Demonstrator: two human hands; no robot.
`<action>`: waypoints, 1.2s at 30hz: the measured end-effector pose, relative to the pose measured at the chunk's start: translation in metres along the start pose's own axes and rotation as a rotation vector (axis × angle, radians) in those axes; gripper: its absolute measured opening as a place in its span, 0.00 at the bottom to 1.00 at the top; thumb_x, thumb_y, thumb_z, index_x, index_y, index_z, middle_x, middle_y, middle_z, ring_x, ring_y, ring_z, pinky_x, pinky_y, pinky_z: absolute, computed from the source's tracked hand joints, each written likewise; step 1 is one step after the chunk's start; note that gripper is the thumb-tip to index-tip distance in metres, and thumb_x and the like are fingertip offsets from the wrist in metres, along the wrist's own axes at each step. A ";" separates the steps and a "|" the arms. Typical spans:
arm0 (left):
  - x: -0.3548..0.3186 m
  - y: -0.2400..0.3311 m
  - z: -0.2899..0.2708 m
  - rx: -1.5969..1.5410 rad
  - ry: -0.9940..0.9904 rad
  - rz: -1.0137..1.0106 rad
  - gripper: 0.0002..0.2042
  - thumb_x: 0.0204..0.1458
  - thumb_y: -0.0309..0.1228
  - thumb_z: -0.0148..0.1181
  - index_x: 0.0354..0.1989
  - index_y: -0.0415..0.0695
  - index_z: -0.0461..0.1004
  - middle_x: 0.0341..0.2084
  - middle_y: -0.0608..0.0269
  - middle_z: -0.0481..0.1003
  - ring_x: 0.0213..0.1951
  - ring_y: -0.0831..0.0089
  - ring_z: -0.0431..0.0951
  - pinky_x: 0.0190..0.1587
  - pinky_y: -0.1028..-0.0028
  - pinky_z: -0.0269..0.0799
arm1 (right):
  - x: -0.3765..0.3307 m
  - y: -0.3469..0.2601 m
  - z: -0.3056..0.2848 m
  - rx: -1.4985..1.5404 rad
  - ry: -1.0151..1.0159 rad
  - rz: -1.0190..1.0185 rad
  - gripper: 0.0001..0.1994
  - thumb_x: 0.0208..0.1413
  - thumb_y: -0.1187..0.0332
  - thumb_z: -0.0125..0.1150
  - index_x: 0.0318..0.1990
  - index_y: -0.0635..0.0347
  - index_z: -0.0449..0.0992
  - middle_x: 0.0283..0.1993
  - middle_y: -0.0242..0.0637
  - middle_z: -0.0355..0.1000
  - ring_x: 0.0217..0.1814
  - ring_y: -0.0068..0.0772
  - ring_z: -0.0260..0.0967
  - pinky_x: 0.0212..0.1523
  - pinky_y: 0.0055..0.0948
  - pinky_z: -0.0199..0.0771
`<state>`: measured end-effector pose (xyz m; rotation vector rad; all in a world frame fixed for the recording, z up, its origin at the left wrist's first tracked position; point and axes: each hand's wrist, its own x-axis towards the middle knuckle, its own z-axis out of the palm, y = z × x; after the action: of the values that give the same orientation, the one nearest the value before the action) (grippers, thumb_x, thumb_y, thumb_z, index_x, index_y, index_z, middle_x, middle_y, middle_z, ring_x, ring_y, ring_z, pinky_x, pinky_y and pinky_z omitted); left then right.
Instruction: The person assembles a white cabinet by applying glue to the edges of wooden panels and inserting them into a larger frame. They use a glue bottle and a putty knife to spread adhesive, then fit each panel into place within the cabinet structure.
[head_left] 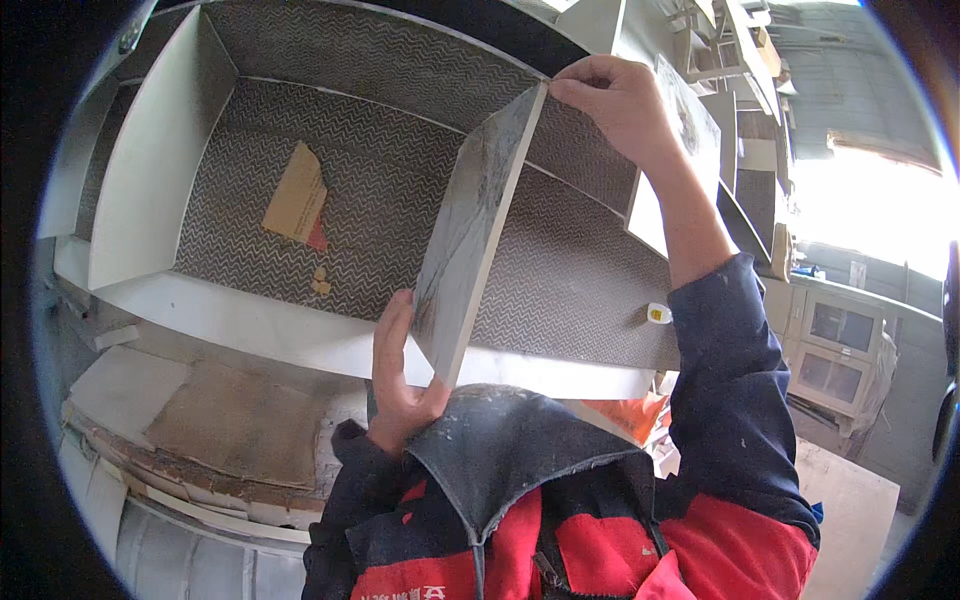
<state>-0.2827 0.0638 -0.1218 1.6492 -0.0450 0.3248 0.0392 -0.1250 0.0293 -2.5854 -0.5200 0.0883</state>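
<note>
A marble-patterned divider panel [468, 220] with a pale edge stands upright and tilted across an open cabinet lined in grey zigzag pattern [370, 170]. My left hand [402, 380] grips the panel's near lower end, fingers stretched along its left face and thumb by the edge. At the far upper corner my right hand [625, 105] is closed, its thumb and forefinger pinched on the corner; whether anything small is also between them is hidden. A small white bottle with a yellow label [658, 313] lies in the right compartment, near my right forearm.
A torn piece of brown cardboard [296, 197] and small tan bits [321, 282] lie in the left compartment. Another white panel [165, 150] stands at far left. Board-covered bench [235, 415] at lower left; white cabinet [835, 350] and stacked furniture parts [725, 50] on the right.
</note>
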 end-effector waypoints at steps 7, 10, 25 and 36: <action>0.020 -0.006 0.035 0.119 0.214 0.112 0.25 0.54 0.27 0.65 0.60 0.37 0.68 0.62 0.44 0.69 0.66 0.45 0.67 0.67 0.50 0.64 | 0.000 -0.014 -0.006 -0.071 -0.052 0.043 0.12 0.57 0.60 0.70 0.43 0.57 0.87 0.36 0.32 0.82 0.38 0.21 0.77 0.44 0.24 0.75; 0.025 -0.007 0.037 0.138 0.216 0.189 0.23 0.55 0.21 0.58 0.61 0.33 0.67 0.60 0.41 0.70 0.64 0.42 0.69 0.67 0.49 0.64 | -0.001 -0.009 -0.006 -0.057 -0.044 0.041 0.12 0.57 0.59 0.70 0.43 0.56 0.87 0.37 0.32 0.82 0.39 0.21 0.77 0.46 0.24 0.75; 0.037 -0.010 0.036 0.135 0.244 0.235 0.18 0.55 0.24 0.60 0.54 0.35 0.72 0.54 0.42 0.75 0.58 0.44 0.74 0.62 0.51 0.69 | -0.001 -0.010 -0.007 -0.052 -0.042 0.039 0.11 0.56 0.61 0.72 0.42 0.55 0.87 0.36 0.29 0.82 0.39 0.19 0.78 0.44 0.22 0.76; 0.037 -0.011 0.038 0.208 0.238 0.224 0.17 0.59 0.28 0.57 0.56 0.35 0.72 0.54 0.44 0.74 0.59 0.45 0.73 0.63 0.51 0.68 | 0.001 -0.006 -0.006 -0.029 -0.049 0.018 0.11 0.58 0.60 0.72 0.43 0.55 0.87 0.36 0.30 0.82 0.39 0.20 0.78 0.43 0.22 0.77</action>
<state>-0.2381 0.0334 -0.1263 1.8030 -0.0166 0.7150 0.0388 -0.1226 0.0376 -2.6221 -0.5195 0.1520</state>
